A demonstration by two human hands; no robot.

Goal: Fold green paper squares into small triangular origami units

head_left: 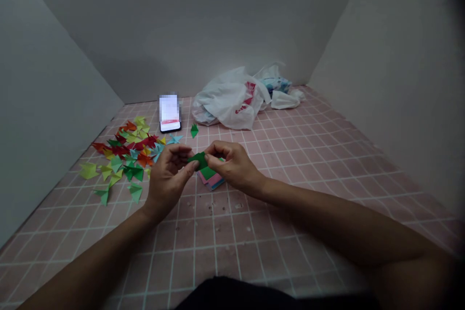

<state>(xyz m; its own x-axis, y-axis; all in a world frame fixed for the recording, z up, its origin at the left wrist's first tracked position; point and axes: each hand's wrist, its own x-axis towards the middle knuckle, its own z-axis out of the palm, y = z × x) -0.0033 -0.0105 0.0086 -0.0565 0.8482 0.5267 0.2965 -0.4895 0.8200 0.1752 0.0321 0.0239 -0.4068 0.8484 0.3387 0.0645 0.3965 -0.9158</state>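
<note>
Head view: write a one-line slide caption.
Left hand and right hand hold green paper near a paper stack, colourful folded shapes at left.

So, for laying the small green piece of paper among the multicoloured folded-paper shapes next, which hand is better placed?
Probably the left hand: it pinches the green paper and is beside the multicoloured shapes. The right hand also holds the paper, but sits farther from them.

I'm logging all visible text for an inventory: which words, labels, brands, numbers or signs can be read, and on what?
No text can be read with certainty.
White plastic bag: red print, too blurred and creased to read.
Phone: lit display, partly pixelated; nothing legible.
</note>
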